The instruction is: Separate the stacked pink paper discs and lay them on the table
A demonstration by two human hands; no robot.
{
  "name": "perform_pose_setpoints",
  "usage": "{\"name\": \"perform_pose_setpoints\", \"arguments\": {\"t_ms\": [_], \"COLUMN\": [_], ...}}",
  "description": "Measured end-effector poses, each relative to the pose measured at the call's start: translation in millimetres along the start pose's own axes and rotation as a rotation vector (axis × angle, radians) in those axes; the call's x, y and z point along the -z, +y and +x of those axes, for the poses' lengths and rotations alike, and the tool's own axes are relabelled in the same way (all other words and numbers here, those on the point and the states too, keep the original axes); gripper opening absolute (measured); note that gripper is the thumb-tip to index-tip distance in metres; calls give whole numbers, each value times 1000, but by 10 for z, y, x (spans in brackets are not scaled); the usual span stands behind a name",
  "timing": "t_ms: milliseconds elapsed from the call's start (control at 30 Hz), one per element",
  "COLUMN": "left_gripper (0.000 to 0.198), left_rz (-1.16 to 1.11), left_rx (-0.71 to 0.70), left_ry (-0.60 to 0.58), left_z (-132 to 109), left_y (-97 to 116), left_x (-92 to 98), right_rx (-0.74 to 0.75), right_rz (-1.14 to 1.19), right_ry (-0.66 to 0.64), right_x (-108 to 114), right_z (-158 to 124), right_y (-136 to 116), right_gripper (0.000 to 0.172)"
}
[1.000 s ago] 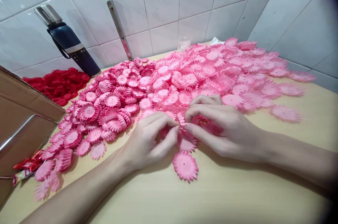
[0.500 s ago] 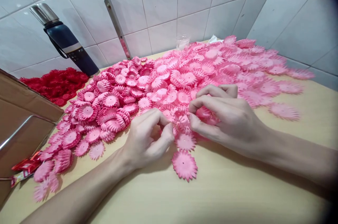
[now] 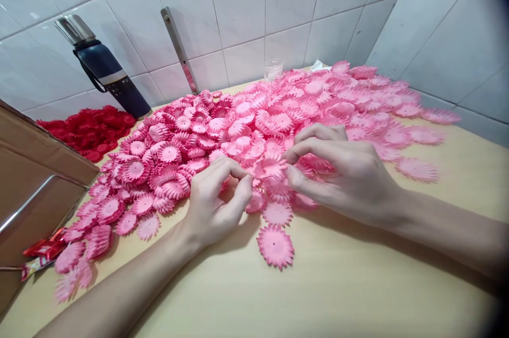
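Between my two hands a pink petal disc [image 3: 269, 167] with a jagged edge is held up by its sides. My left hand [image 3: 218, 200] pinches its left edge between thumb and forefinger. On the other side my right hand [image 3: 342, 173] grips the right edge with thumb and forefinger, the other fingers curled above. Below them two loose discs lie near the table's front, a paler one [image 3: 277, 213] and a pinker one [image 3: 275, 246] with a small centre hole. Behind my hands spreads a large heap of pink petal discs [image 3: 167, 153], partly covered by my right hand.
A dark blue flask [image 3: 107, 70] stands at the back left near a pile of red petal discs [image 3: 87, 128]. A cardboard box [image 3: 35, 168] and a red wrapper [image 3: 43, 248] are at the left. A clear cup [image 3: 273, 69] and a metal strip [image 3: 180, 51] are by the tiled wall.
The disc between my fingers has been spread wider and now shows open between my hands, which have moved slightly apart. The view has shifted a little.
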State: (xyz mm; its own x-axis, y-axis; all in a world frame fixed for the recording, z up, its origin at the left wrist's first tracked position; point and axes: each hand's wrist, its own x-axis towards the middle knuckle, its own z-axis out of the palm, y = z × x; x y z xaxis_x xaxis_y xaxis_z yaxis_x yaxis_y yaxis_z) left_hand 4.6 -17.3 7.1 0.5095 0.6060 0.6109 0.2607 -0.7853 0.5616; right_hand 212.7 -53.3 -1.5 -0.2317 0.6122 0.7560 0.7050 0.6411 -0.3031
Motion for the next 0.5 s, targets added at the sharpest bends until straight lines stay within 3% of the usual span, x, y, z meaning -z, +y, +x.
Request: {"name": "perform_pose_setpoints", "arguments": {"t_ms": [167, 333, 500], "left_gripper": [4, 26, 29], "left_rz": [23, -39, -12], "left_rx": [-2, -11, -69], "left_ry": [-17, -77, -126], "left_z": [5, -44, -69], "left_y": [-11, -28, -19], "left_x": [1, -23, -20], "right_rx": [36, 44, -41], "right_rz": [227, 321, 368], "right_ry": [-53, -88, -92], "right_x": [-38, -44, -29], "right_z": [-18, -37, -63], "right_y": [-52, -105, -118], "right_gripper": [18, 19, 30]}}
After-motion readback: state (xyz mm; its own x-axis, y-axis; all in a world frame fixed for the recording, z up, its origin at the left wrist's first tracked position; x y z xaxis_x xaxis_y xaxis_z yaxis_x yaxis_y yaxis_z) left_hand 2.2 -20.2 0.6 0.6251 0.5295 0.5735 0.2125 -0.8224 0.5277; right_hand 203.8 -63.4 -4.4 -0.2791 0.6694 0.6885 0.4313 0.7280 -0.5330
